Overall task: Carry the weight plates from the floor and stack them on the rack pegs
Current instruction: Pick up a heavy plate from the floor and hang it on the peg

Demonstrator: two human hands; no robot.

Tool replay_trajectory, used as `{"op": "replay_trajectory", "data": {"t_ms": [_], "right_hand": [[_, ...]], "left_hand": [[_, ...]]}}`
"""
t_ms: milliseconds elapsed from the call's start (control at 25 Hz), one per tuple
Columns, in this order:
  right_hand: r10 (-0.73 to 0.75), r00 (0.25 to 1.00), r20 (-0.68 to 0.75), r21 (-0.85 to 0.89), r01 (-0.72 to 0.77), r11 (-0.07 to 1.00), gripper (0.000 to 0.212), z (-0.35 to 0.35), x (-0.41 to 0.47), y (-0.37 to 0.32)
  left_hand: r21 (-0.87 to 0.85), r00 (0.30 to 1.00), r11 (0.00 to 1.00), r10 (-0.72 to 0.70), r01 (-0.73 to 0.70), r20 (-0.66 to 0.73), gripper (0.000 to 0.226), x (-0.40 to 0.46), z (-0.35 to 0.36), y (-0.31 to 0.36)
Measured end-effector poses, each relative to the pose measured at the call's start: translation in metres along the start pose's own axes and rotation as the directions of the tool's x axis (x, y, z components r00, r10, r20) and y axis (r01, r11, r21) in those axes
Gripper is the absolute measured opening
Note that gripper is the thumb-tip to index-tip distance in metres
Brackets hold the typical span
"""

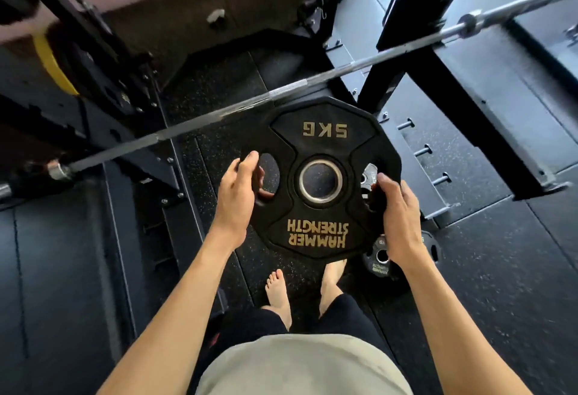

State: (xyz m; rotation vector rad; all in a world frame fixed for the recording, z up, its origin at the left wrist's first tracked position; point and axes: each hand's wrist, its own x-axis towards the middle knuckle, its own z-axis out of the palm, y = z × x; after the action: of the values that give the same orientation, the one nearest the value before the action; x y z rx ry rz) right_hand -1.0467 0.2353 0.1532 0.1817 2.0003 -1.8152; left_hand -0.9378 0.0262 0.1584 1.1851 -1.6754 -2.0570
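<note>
A black plate [319, 175] marked 5KG is riding flat between a person's two hands, above bare feet and the rubber floor [500, 285]. The left hand [239, 194] is curling its fingers through one cut-out handle, thumb lying over the rim. The right hand [398, 216] is wrapping the opposite edge at the other cut-out, fingers going under out of sight. The plate is looking rigid and rubber-coated, so it is likely offering good friction and no flex. Its marking suggests a modest load for two hands. The cut-outs are the natural holds, and the steel-ringed centre hole is what must meet a peg. Just beneath the right wrist, a smaller plate [383, 257] is lying on the floor, partly hidden. Beyond the right hand, short pegs [422, 150] are sticking out of the rack [469, 103]. A bar [219, 113] is crossing just past the held plate's far edge.
</note>
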Motion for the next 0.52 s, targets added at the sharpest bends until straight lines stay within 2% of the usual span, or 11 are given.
{"op": "replay_trajectory", "data": {"t_ms": [160,320,360,440,520], "right_hand": [[-0.101,0.992,0.074,-0.064,0.106,0.992,0.051,0.008,-0.061,-0.025],[-0.178,0.950,0.256,-0.046,0.196,0.980,0.079,0.012,-0.112,-0.042],[-0.189,0.934,0.304,-0.033,0.209,0.977,0.077,0.012,-0.122,-0.044],[-0.203,0.896,0.396,-0.031,0.234,0.972,0.062,0.013,-0.143,-0.046],[-0.190,0.834,0.518,-0.034,0.242,0.970,0.059,0.016,-0.168,-0.042]], "left_hand": [[-0.037,0.991,0.992,0.118,-0.120,-0.057,0.048,-0.074,-0.036,0.023],[-0.158,0.958,0.969,0.145,-0.188,-0.246,0.043,-0.155,-0.061,0.026],[-0.182,0.946,0.963,0.142,-0.201,-0.292,0.042,-0.174,-0.066,0.023],[-0.189,0.907,0.952,0.154,-0.243,-0.391,0.041,-0.215,-0.075,0.014],[-0.184,0.847,0.941,0.158,-0.285,-0.507,0.040,-0.262,-0.084,0.001]]}}
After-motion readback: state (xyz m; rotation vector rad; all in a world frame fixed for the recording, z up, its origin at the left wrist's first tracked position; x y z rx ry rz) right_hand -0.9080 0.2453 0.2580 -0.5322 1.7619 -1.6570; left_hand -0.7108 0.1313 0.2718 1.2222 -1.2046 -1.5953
